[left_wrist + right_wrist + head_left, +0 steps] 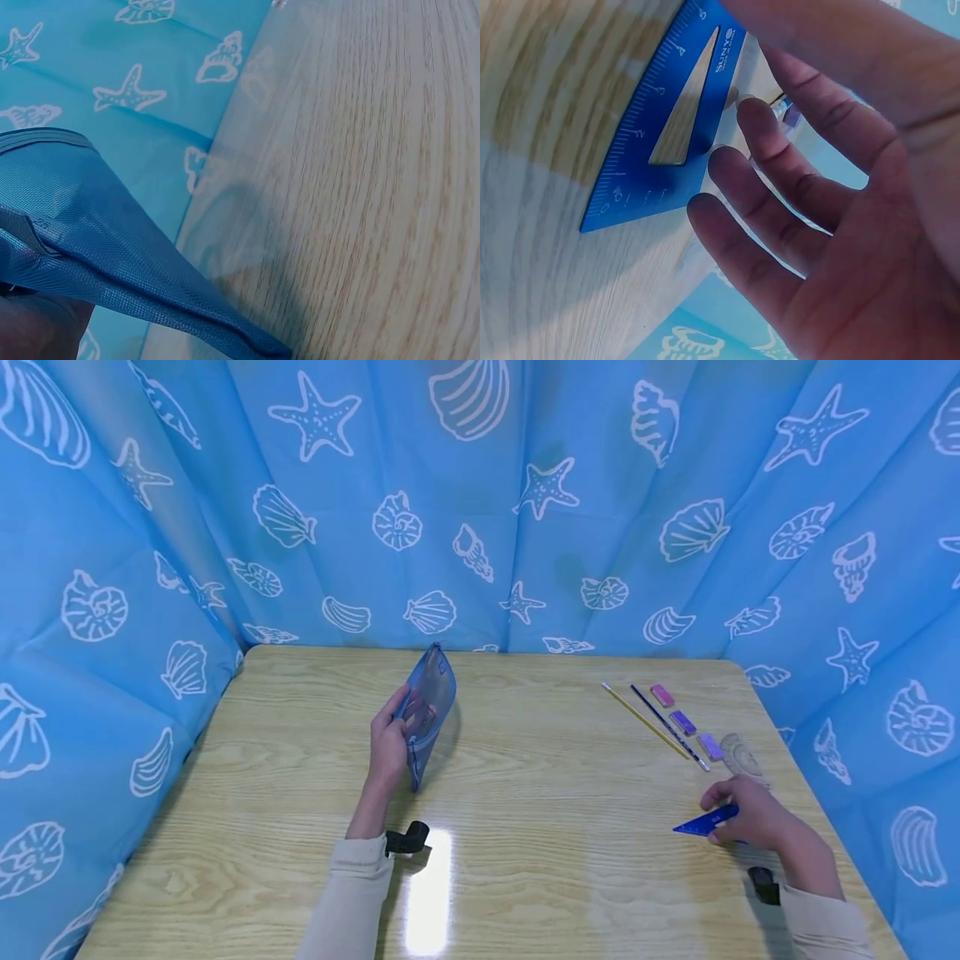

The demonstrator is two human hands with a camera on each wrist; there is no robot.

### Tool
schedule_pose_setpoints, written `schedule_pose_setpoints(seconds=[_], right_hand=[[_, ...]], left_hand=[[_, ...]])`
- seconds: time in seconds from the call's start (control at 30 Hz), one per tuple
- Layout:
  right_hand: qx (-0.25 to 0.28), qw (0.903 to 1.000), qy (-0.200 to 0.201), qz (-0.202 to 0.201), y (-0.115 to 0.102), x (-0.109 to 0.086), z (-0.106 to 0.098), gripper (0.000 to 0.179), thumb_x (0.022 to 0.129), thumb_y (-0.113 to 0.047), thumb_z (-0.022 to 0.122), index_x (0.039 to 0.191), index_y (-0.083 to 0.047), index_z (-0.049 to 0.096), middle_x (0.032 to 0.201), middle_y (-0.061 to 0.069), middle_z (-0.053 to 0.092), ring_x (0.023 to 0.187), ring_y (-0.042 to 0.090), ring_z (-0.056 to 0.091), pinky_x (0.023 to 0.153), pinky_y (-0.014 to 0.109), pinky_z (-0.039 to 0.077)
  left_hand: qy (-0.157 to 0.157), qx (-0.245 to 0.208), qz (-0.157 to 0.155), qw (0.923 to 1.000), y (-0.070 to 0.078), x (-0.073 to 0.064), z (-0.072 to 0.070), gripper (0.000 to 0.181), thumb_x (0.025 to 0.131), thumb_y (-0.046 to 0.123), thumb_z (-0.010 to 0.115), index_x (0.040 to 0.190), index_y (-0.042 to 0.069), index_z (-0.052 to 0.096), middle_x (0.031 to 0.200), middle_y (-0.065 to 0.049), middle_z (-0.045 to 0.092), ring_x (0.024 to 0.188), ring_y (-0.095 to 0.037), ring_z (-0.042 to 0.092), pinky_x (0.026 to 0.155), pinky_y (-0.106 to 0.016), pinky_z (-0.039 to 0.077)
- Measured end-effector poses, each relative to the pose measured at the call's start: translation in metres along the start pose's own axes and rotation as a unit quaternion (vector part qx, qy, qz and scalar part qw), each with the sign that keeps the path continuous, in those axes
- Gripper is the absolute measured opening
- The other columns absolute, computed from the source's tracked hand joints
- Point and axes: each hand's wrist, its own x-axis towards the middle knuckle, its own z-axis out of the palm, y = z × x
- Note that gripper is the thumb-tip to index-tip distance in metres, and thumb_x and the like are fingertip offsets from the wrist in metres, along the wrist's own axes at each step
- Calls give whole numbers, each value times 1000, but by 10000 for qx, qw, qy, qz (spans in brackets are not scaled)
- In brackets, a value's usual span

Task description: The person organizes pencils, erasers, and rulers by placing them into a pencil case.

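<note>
My left hand [388,745] grips a blue zip pouch [438,693] by its side, holding it tilted at the left-middle of the table. Through the pouch's see-through face some pinkish shapes show, but I cannot tell what they are. In the left wrist view the pouch's mesh fabric [112,232] fills the lower left. On the right side, my right hand [757,814] pinches a blue set square [701,822] between thumb and fingers. The right wrist view shows the set square [637,142] with its scale and triangular cutout; the other fingers are loosely bent beside it.
Beyond the right hand lie a clear protractor [742,756], a lilac eraser [709,747], a purple eraser [682,722] and a pink eraser [662,696]. A yellow pencil [645,720] and a dark patterned pencil [667,725] lie beside them. A blue shell-print curtain [480,527] borders the wooden table [540,810].
</note>
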Motion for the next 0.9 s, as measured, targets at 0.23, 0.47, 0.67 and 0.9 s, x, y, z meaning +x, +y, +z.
schedule_pose_setpoints(seconds=[0.23,0.47,0.67,0.9], right_hand=[[-98,9999,16,-15,-4,-3,1,26,72,-7,89,91,-5,71,97,10,62,89,28,55,76,41,53],[-236,9996,35,-160,-4,-3,3,22,74,-8,88,87,-7,70,92,6,65,86,25,57,75,42,53],[-209,9997,22,-88,-3,-6,4,23,77,-14,87,88,-5,69,90,5,64,79,20,53,69,35,50],[-143,9991,-229,315,5,-20,3,47,70,-21,93,104,-1,68,103,10,67,91,26,59,79,42,54]], left_hand=[[-2,-176,-34,9998,0,0,0,67,89,-9,22,156,-4,32,153,-25,44,142,-41,45,121,-55,35],[29,-157,-10,9999,1,1,-1,67,89,-9,23,156,-4,33,153,-26,45,141,-42,46,120,-55,36],[31,-127,-7,9999,1,1,-2,68,89,-9,23,156,-3,33,153,-25,45,141,-41,46,120,-54,37],[42,-95,-41,9999,1,-1,-2,68,89,-9,23,156,-2,34,153,-24,46,141,-41,46,120,-54,37]])
